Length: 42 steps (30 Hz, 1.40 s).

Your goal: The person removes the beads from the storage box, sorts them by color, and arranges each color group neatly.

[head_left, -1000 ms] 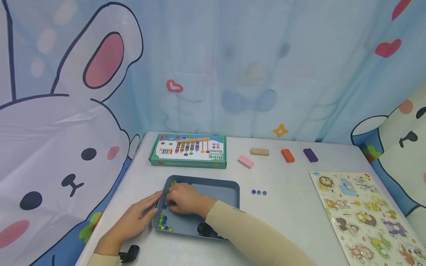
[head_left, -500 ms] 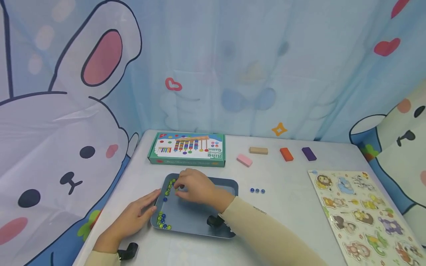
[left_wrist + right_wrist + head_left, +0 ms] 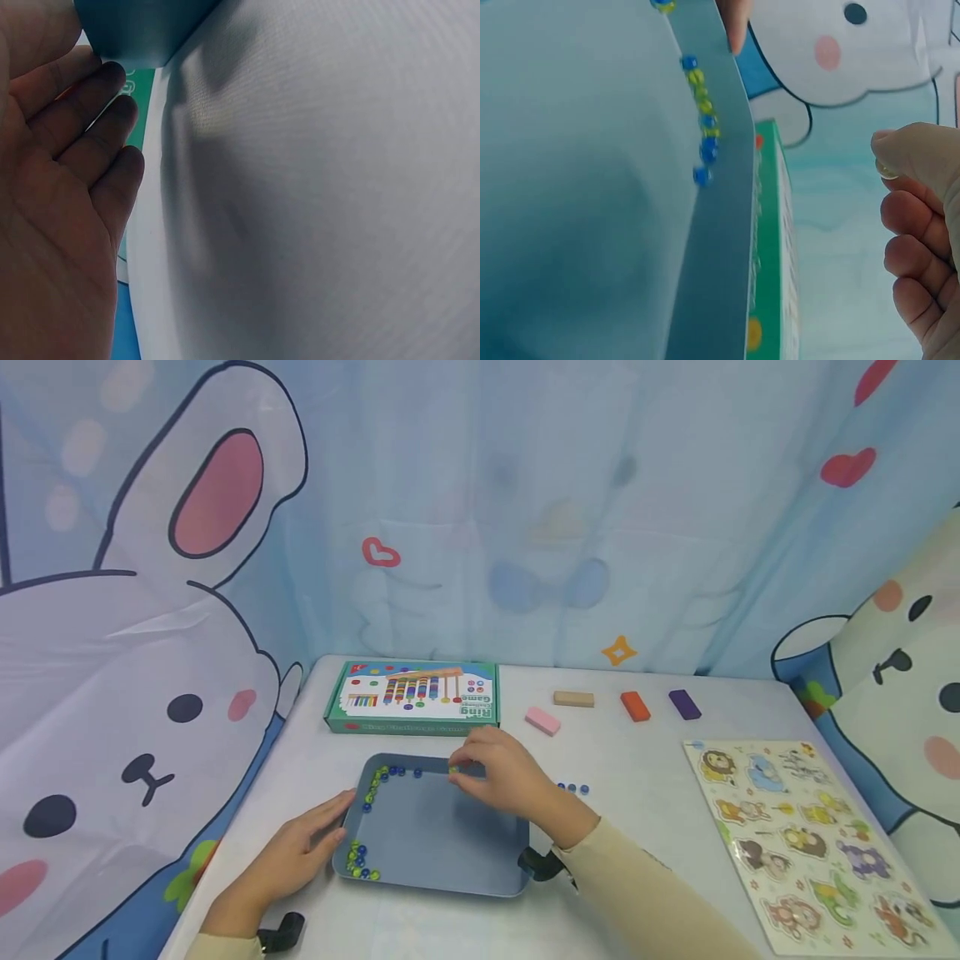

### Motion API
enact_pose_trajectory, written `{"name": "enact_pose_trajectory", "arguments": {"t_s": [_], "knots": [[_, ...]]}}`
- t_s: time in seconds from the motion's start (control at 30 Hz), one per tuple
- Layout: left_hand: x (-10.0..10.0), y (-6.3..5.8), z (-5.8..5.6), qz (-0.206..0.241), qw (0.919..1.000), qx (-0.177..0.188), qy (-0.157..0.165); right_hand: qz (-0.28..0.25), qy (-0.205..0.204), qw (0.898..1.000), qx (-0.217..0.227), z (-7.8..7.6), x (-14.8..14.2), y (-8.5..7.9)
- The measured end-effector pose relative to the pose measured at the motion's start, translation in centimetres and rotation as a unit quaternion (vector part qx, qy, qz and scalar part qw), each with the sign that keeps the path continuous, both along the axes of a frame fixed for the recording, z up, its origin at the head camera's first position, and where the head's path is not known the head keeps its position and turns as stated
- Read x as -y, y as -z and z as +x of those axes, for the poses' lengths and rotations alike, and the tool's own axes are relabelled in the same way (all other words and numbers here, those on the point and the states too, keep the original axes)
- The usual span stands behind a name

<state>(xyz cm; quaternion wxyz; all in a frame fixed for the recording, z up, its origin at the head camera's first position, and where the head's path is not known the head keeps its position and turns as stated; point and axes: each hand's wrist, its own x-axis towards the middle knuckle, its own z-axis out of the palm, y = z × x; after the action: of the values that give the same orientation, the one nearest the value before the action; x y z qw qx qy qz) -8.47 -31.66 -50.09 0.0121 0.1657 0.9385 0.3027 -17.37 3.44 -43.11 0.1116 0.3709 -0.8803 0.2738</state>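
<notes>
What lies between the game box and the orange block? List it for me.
In the head view, a pink block and a tan block lie between the game box and the orange block.

A white table [image 3: 675,810] carries a tray [image 3: 442,835], a green box [image 3: 412,697], four blocks [image 3: 635,706], three beads [image 3: 572,788] and an animal board [image 3: 813,847].

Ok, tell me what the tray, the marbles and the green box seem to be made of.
Tray: probably plastic, fairly matt; it is one even blue-grey, smooth, with rounded corners. Marbles: likely glass, shiny; they show light glints and look partly see-through, though clear plastic could look alike. Green box: most likely printed cardboard, with straight edges and pictures across its top; its gloss is hard to judge.
</notes>
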Motion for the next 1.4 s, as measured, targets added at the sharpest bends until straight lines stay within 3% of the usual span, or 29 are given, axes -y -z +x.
{"name": "enact_pose_trajectory", "arguments": {"t_s": [0.33,0.6,1.07,1.4], "knots": [[0.4,0.0,0.1,-0.007,0.9999,0.005,-0.008,-0.014,0.062,0.997,0.033,0.4,-5.0,0.2],[0.6,0.2,0.1,-0.011,0.9998,0.013,-0.013,0.011,0.113,0.993,0.034,1.5,-8.1,1.7],[0.5,-0.3,0.1,0.011,0.9999,-0.002,0.003,0.053,0.128,0.99,0.034,3.8,-12.1,4.9],[0.3,0.0,0.1,0.015,0.9999,0.001,0.005,0.095,0.134,0.983,0.081,4.8,-13.3,6.5]]}}
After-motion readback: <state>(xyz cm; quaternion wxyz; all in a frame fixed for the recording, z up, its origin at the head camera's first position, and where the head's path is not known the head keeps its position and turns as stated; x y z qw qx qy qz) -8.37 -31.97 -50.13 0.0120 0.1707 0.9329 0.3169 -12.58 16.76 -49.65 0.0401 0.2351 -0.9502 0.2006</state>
